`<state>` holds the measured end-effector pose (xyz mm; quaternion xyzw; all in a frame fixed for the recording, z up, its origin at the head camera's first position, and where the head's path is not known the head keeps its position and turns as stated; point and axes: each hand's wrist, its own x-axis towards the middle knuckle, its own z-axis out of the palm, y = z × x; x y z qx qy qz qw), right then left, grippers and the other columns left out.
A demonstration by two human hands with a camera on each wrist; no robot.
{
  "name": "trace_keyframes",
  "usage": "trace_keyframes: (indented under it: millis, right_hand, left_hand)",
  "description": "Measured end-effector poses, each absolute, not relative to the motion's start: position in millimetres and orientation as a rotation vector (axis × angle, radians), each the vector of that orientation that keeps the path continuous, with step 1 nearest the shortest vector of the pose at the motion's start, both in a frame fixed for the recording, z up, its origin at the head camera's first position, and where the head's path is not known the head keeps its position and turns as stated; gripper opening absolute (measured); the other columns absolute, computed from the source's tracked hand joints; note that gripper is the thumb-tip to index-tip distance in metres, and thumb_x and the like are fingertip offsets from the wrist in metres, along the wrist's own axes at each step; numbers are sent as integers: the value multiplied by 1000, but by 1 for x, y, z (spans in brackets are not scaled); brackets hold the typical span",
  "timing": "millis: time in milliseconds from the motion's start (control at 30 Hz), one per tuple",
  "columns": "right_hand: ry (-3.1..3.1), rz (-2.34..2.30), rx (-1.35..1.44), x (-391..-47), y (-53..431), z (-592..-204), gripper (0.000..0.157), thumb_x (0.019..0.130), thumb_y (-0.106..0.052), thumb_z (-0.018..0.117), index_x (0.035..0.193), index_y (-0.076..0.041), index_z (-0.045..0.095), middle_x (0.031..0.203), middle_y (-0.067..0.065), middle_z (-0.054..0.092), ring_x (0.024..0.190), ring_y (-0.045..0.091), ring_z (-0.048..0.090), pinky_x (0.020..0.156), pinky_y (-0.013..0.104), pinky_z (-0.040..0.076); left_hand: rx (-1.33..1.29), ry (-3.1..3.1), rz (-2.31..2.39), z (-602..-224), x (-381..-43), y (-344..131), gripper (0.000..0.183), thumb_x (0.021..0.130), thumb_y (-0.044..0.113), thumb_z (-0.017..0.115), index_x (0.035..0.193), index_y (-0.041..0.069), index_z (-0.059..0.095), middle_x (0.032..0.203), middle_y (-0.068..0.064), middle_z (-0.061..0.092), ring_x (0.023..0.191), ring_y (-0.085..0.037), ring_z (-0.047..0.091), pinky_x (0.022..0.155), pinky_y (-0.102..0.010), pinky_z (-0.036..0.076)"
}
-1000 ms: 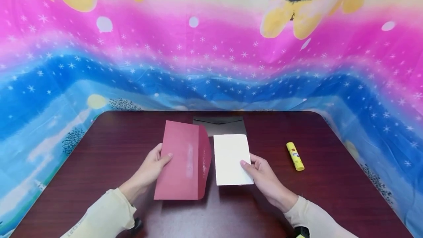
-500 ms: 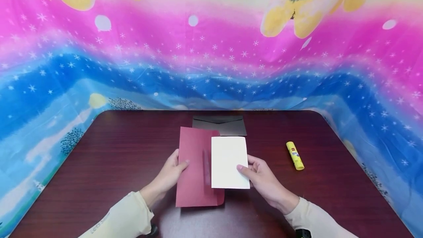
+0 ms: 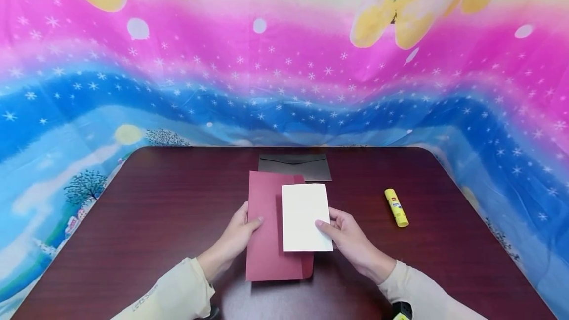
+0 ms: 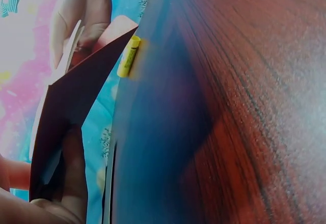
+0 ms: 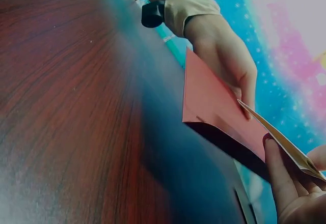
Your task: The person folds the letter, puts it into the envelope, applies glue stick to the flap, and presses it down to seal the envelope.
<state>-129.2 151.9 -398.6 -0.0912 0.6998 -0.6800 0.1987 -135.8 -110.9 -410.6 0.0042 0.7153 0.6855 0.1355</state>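
A red envelope (image 3: 265, 241) is pinched along its left edge by my left hand (image 3: 234, 237), thumb on the front and fingers behind. My right hand (image 3: 351, 238) grips the right edge of a white card (image 3: 304, 214), its thumb across the front. The card overlaps the right part of the envelope in the head view, lying before it. Seen from the right wrist, the card (image 5: 277, 132) looks folded and stands at an angle to the envelope (image 5: 214, 99). Both are held above the table. The envelope's right flap is partly hidden behind the card.
A dark grey envelope (image 3: 294, 168) lies at the table's far edge. To the right, a yellow glue stick (image 3: 396, 207) rests on the dark wooden table (image 3: 178, 186). A colourful curtain (image 3: 284, 63) hangs around the table's back and sides.
My left hand has brought the red envelope rightward until it passes behind the white card. The right hand and card have shifted slightly left.
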Motion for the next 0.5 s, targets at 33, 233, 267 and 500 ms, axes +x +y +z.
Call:
trace_keyframes:
  millis: [33, 233, 267, 500]
  right_hand:
    - [1956, -1903, -247, -130, 153, -399, 50, 106, -13, 49, 147, 14, 36, 127, 29, 66, 99, 8, 73, 85, 29, 60]
    - [1934, -1910, -205, -132, 158, -402, 51, 107, -15, 48, 147, 13, 35, 125, 21, 70, 98, 7, 73, 85, 28, 60]
    - [1926, -1911, -195, -132, 159, -403, 52, 107, -16, 48, 147, 13, 35, 123, 19, 71, 98, 7, 73, 85, 28, 60]
    - [1879, -1924, -153, -133, 162, -410, 49, 107, -13, 46, 147, 13, 33, 119, 10, 73, 98, 6, 72, 85, 27, 60]
  left_hand:
    - [4, 2072, 1996, -410, -136, -111, 40, 104, 5, 42, 144, 3, 40, 121, -22, 68, 96, -15, 70, 84, -28, 55]
    - [-19, 2103, 2017, -408, -133, -112, 46, 104, 5, 43, 149, 3, 36, 135, -20, 62, 118, -21, 63, 105, -38, 49]
    - [-20, 2113, 2016, -407, -133, -112, 46, 104, 6, 43, 150, 3, 36, 136, -20, 61, 122, -23, 60, 109, -41, 45]
    - [-22, 2125, 2029, -408, -132, -118, 47, 104, 7, 44, 150, 3, 36, 143, -17, 53, 139, -28, 44, 119, -47, 31]
